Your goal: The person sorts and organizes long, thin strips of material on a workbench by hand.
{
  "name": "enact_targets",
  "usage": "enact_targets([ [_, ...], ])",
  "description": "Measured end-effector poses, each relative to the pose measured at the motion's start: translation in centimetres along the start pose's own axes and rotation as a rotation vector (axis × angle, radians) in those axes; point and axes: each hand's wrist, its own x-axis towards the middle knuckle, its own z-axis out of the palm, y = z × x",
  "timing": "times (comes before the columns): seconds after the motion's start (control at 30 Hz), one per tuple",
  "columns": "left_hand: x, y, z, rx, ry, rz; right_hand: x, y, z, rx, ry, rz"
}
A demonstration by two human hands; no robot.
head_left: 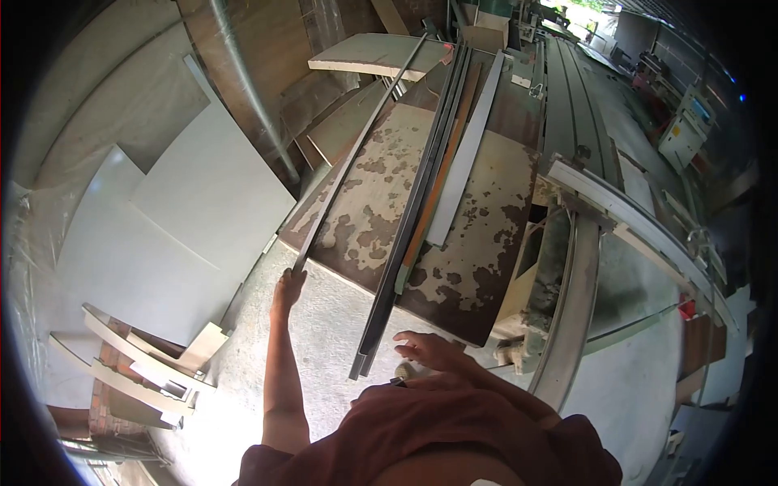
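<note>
Greyish and narrow, a long strip runs along the left side of the blotched tabletop, its near end jutting past the edge into the left hand, whose fingers are closed around it. At that length it probably feels stiff yet whippy and front-heavy when taken by one tip — a second hold nearer the middle would steady it, and a smooth face could slide in the grip. The right hand is open and apparently empty, fingers loosely bent, near the overhanging ends of the dark bars. Those look rigid and heavier, best held at two spaced points. Beside them lie an orange-brown strip and a pale strip.
</note>
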Motion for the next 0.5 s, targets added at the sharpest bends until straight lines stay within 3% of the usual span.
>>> enact_targets([
  [0.03, 0.2, -1.1, 0.9, 0.017, 0.088, 0.067, -0.2, -0.5, -0.2, -0.014, 0.017, -0.005],
  [0.2, -1.2, 1.0, -1.2, -0.215, 0.042, 0.064, -0.6, -0.8, 0.0, 0.120, 0.095, -0.036],
  [0.3, -4.7, 5.1, -2.9, -0.369, -0.010, 0.369, -0.7, -0.7, 0.7, 0.324, 0.131, 0.011],
  [0.33, -6.1, 6.6, -2.8, -0.375, -0.003, 0.509, -0.5, -0.5, 0.9, 0.441, 0.178, -0.035],
  [0.4, -11.2, 12.8, -4.4, -0.537, -0.135, 0.443, 0.0, -1.0, 0.9, 0.572, 0.232, -0.088],
  [0.47, -13.3, 14.9, -2.1, -0.236, -0.010, 0.713, 0.2, -2.3, 0.3, 1.073, 0.229, -0.033],
  [0.5, -15.5, 16.8, -1.5, -0.280, -0.072, 0.630, -0.3, -3.4, -0.4, 1.210, 0.196, -0.045],
])
